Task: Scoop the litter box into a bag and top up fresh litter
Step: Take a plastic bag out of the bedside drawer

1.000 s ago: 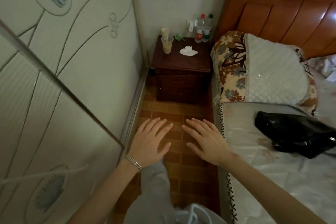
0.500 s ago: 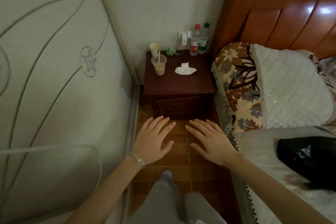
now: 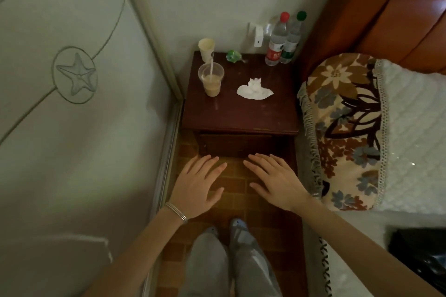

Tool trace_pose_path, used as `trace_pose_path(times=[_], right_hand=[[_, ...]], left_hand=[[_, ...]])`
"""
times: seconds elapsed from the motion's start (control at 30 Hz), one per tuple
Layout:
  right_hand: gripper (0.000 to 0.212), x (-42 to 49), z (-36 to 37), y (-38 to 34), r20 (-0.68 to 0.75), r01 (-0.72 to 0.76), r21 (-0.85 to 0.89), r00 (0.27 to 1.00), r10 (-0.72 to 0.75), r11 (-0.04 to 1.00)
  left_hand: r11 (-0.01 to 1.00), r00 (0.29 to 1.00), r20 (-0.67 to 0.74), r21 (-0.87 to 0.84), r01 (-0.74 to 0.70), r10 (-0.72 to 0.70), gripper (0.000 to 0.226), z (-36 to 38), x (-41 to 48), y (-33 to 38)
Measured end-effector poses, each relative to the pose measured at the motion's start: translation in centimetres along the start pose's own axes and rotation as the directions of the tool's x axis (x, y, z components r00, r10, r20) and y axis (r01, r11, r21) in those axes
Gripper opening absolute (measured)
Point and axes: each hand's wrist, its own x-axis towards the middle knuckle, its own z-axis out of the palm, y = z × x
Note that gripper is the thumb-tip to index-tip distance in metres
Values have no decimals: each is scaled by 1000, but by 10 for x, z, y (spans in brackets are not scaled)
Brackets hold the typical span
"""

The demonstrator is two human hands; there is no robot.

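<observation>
Left hand (image 3: 196, 187) and right hand (image 3: 275, 182) spread flat, empty; litter box unseen (litter likely heavy, loose; grip rim).

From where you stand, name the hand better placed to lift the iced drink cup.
Left. The left hand hangs open on the side where the cup stands; the right hand would need to cross over.

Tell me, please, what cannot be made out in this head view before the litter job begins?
- Black item on the bed: cut off by the right edge, too dark to identify.
- Bottle labels: too small to read.
- Nightstand front: in shadow, handles unclear.
- Litter box, scoop, bag: none in view.
- Left hand and right hand: palms face away.
</observation>
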Motion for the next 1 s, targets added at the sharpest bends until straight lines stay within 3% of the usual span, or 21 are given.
trace_pose_path(times=[0.23, 0.7, 0.9, 1.0], right_hand=[[52, 57, 130, 60, 0, -42, 10, 999, 42, 999], [54, 151, 472, 183, -44, -34, -44, 999, 32, 998], [56, 181, 547, 220, -39, -40, -71, 999, 37, 997], [57, 192, 564, 226, -69, -80, 16, 994, 81, 997]], left_hand=[[994, 994, -45, -54, 98, -101, 54, 120, 52, -41], [999, 998, -56, 42, -16, 19, 58, 447, 146, -163], [997, 996, -83, 63, -33, 38, 58, 521, 165, -192], [996, 994, -98, 76, -49, 57, 58, 537, 171, -200]])
